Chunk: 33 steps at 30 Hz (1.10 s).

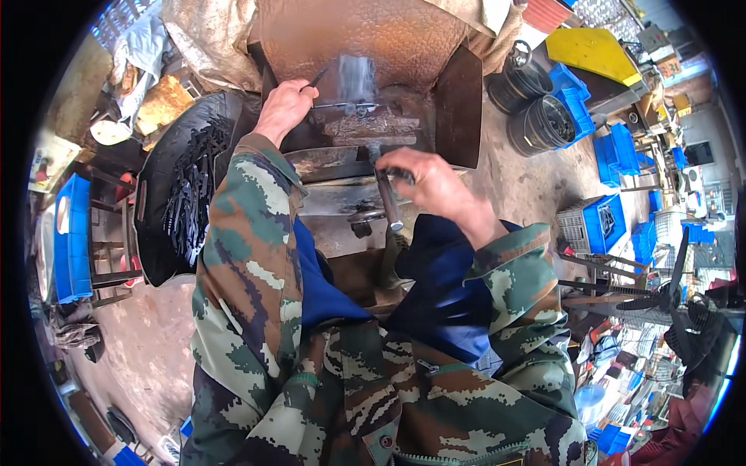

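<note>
My left hand (286, 107) is closed around a thin dark metal strip (319, 76), whose tip points up and to the right. Just right of that tip is an upright grey, blurred surface (356, 78) inside an open-fronted metal housing (457, 109). My right hand (427, 180), slightly smeared, curls around a short dark grip (401, 175). This grip is beside a metal bar (388, 200) angled down toward my knees. Between the hands are a rough, dirt-caked block (371, 128) and a worn metal ledge (330, 167).
Left of me, a black basin (148, 233) holds a heap of dark metal strips (190, 186). Brown sheeting (318, 31) hangs behind the housing. To the right stand black buckets (540, 124), a blue crate (604, 224) and a black fan (672, 299). Blue bins (71, 237) are far left.
</note>
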### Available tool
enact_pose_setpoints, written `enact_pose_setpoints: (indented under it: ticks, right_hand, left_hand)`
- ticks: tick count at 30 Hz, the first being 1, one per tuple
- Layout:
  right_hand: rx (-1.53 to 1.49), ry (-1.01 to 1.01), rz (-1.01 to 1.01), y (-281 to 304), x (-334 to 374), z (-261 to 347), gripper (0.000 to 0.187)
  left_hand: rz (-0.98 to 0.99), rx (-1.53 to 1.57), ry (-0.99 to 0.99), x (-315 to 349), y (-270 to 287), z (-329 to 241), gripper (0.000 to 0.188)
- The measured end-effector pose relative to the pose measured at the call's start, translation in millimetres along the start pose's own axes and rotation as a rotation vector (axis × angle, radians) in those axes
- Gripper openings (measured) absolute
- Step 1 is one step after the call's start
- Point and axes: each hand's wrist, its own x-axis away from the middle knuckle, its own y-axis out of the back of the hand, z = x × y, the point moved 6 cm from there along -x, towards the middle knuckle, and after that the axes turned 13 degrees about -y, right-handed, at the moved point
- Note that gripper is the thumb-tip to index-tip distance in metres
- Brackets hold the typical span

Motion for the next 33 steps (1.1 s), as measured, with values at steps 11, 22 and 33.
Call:
enact_pose_setpoints:
  ticks: [11,22,33]
  right_hand:
    - [0.042,0.158,-0.058,-6.3,1.1,15.6,0.038]
    - [-0.522,-0.353,-0.468,57.1,-110.6,2.0,0.023]
    - [-0.46,-0.377,-0.527,66.4,-194.9,-22.3,0.025]
  left_hand:
    - [-0.23,0.238,0.021,-11.2,-10.6,17.1,0.03]
    - [-0.559,0.255,-0.066,1.9,14.1,-55.2,0.026]
    - [-0.352,0.315,0.063,9.1,14.4,-60.1,0.032]
